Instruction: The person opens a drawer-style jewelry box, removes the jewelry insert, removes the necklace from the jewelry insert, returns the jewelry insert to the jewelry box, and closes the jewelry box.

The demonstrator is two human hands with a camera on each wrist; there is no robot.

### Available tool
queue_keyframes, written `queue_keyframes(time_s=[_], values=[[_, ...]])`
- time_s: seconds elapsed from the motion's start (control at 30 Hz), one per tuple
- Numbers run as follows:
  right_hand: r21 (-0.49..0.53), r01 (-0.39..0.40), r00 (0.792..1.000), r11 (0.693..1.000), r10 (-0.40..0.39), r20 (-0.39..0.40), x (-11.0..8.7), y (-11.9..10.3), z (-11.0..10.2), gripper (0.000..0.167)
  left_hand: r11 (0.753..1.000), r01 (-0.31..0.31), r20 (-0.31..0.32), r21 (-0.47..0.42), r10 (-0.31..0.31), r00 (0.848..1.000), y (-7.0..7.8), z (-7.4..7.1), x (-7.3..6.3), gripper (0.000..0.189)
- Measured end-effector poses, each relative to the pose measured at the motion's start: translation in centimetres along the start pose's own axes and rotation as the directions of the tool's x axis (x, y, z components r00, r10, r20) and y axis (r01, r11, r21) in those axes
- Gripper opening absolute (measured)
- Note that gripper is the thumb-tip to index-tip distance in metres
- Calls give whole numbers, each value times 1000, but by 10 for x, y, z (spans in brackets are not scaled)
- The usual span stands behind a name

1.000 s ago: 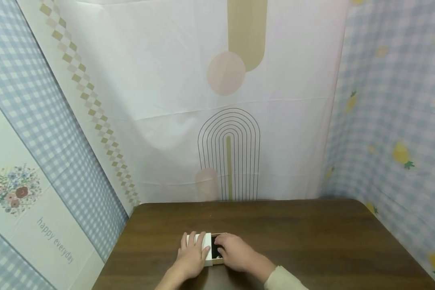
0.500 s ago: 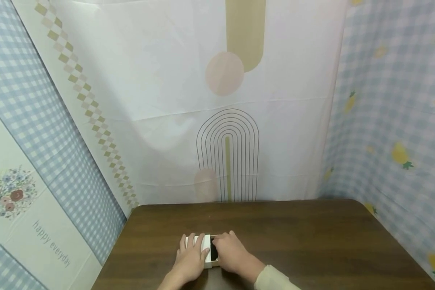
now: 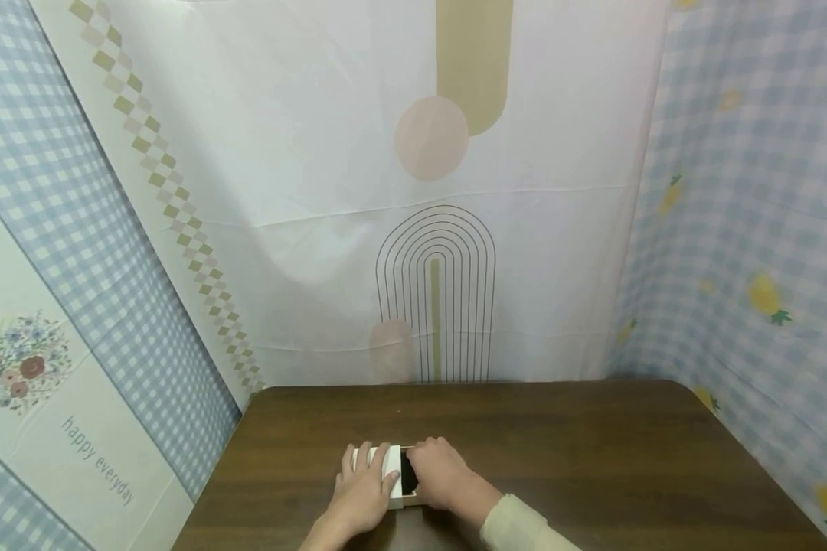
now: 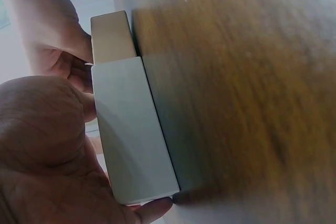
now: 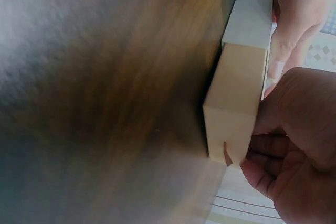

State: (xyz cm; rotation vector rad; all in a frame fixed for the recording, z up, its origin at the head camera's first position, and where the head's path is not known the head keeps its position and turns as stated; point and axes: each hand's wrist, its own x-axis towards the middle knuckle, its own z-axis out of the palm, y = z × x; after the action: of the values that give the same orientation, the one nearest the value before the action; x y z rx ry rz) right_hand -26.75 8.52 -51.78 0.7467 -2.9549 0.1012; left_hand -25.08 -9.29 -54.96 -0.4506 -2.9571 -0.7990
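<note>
A small box with a white sleeve [image 3: 394, 459] and a partly slid-out tan drawer [image 5: 236, 82] sits on the table. The black inside of the drawer [image 3: 408, 474] shows between my hands. My left hand [image 3: 361, 490] grips the sleeve from above, its fingers spread across the top, with one finger bent at the sleeve's left end in the left wrist view. Curled over the drawer's open top is my right hand [image 3: 444, 474], one fingertip right at the end rim. Its other fingertips are hidden, and I cannot tell what they hold. A brown tab [image 5: 227, 154] shows on the drawer's end.
The dark brown wooden table [image 3: 558, 444] extends behind the box and to both sides. White patterned cloth [image 3: 303, 291] hangs beyond its back edge. Checked cloths hang at the left [image 3: 131, 252] and right [image 3: 730, 229].
My right hand has shifted slightly left over the drawer, its fingers more bunched, and covers more of the drawer's right side. My left hand stays on the sleeve.
</note>
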Motion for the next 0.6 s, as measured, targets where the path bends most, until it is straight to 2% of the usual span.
queue_keyframes(time_s=[0.17,0.37,0.47,0.6], values=[[-34,29,999,999,-28,34,5,3,-2,27,1000,1,-22,-16,-1,1000,-3,5,1,53],[-19,32,998,999,-31,46,8,7,-2,29,1000,1,-34,-9,-1,999,-7,10,3,53],[18,24,998,1000,-25,55,8,9,-2,30,1000,-6,-36,3,6,999,-8,11,4,52],[135,-3,998,991,-6,66,7,12,-1,35,1000,-1,-34,13,2,999,-9,12,4,51]])
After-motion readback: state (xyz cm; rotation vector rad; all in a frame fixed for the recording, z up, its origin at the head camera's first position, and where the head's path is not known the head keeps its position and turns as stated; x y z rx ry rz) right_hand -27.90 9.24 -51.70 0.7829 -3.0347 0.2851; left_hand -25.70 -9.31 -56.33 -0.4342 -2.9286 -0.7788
